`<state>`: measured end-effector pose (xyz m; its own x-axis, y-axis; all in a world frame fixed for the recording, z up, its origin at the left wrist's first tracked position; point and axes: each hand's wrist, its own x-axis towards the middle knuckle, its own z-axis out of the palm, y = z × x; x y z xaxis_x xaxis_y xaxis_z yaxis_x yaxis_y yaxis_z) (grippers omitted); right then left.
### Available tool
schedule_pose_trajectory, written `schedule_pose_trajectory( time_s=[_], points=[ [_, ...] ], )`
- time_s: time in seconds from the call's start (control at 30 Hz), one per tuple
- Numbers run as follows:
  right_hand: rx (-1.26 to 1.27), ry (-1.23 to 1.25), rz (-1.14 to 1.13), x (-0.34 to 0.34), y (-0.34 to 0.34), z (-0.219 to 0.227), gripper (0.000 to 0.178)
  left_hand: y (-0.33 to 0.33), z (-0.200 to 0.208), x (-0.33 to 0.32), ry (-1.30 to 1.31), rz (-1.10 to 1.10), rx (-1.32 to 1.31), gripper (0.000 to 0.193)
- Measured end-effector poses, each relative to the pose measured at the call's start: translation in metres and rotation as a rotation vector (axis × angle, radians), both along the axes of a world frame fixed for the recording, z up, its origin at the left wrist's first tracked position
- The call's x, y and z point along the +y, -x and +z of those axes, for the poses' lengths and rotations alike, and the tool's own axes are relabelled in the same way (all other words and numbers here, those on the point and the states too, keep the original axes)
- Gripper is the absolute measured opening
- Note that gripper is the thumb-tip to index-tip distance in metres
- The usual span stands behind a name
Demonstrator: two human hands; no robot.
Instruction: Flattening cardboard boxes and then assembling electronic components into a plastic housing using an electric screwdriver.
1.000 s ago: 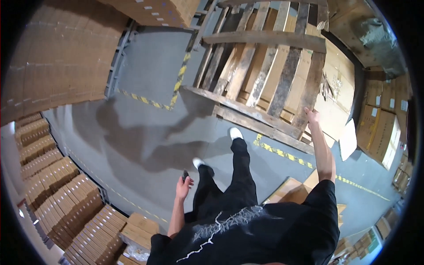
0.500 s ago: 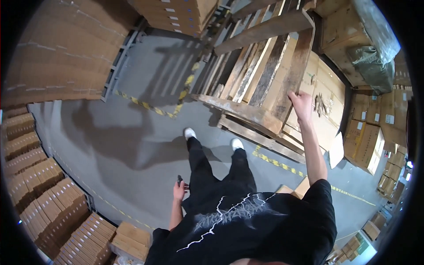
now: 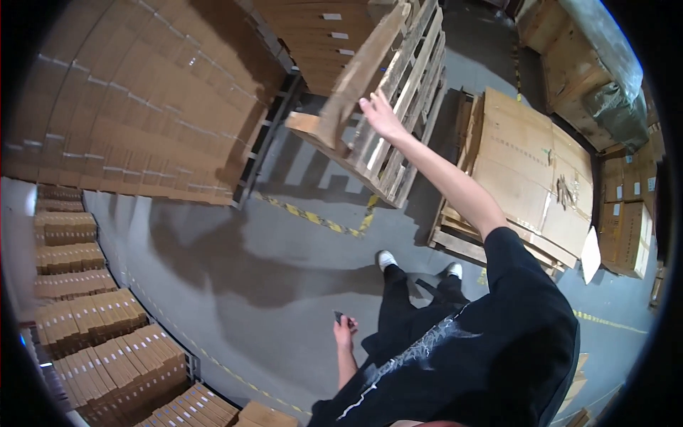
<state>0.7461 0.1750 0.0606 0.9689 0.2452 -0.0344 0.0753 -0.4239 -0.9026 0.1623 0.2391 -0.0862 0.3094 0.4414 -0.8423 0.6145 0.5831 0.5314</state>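
A worn wooden pallet (image 3: 370,153) stands tilted up on its edge over the floor, between the tall carton stack and a low pallet with flat cardboard. My right arm reaches far out to it. My right hand (image 3: 383,119) is at its upper board with fingers stretched out and apart; whether they touch the wood is hard to tell. Low beside my leg, my left hand (image 3: 344,331) is closed round a small black object (image 3: 339,316), too small to name. Its lower part is hidden in the fingers.
Flat cardboard (image 3: 516,156) lies on a low wooden pallet (image 3: 462,243) at the right. A tall wall of cartons (image 3: 135,107) rises at the left, with rows of folded cartons (image 3: 107,313) below it. Yellow-black tape (image 3: 306,215) marks the floor. Wrapped crates (image 3: 569,67) stand far right.
The wooden pallet has swung off the cardboard stack to the left and now stands steeper. My right hand has moved left with it, its fingers opening. My left hand still holds the black object.
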Motion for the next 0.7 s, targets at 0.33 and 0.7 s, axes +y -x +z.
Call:
schedule_pose_trajectory(
  time_s=[0.33,0.7],
  points=[
    [0.09,-0.07,0.027,0.131,0.007,-0.051,0.081,0.084,-0.012,-0.006,0.106,0.132,0.173,0.023],
    [0.326,-0.018,0.166,-0.071,0.186,-0.133,0.034,0.017,-0.032,0.048,0.108,-0.187,0.082,0.022]
  ],
)
